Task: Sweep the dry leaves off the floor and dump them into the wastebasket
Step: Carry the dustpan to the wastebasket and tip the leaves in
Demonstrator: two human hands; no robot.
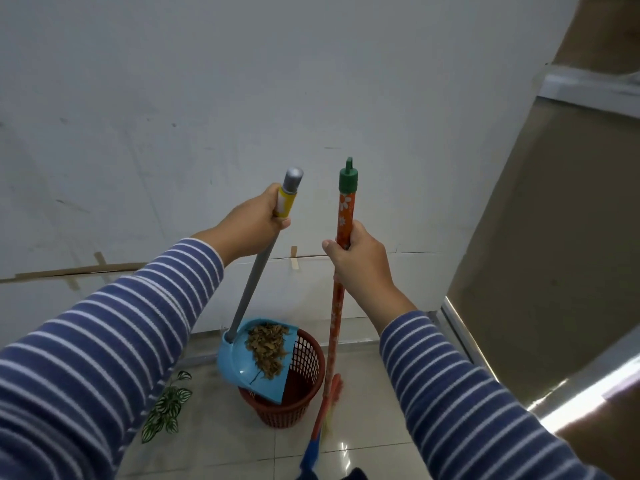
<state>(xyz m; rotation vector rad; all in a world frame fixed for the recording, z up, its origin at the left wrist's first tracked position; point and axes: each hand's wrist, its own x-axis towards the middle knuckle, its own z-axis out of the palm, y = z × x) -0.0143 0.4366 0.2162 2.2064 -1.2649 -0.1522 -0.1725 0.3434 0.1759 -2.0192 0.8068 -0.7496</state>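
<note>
Left hand (256,223) is wrapped round the yellow grip of the dustpan handle (249,292). Right hand (356,254) is wrapped round the orange floral broom (337,306) stick. Blue dustpan (235,358) sits over the red mesh wastebasket (304,386), covering its 9 o'clock half. Dry leaves (268,349) are piled in the pan. Broom head is at the basket's 3 o'clock. Green leafy sprig (166,407) lies on the tiled floor (221,438) at the basket's 9 o'clock.

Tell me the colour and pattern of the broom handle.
The broom handle is orange with white flowers, topped by a green cap; head view.
</note>
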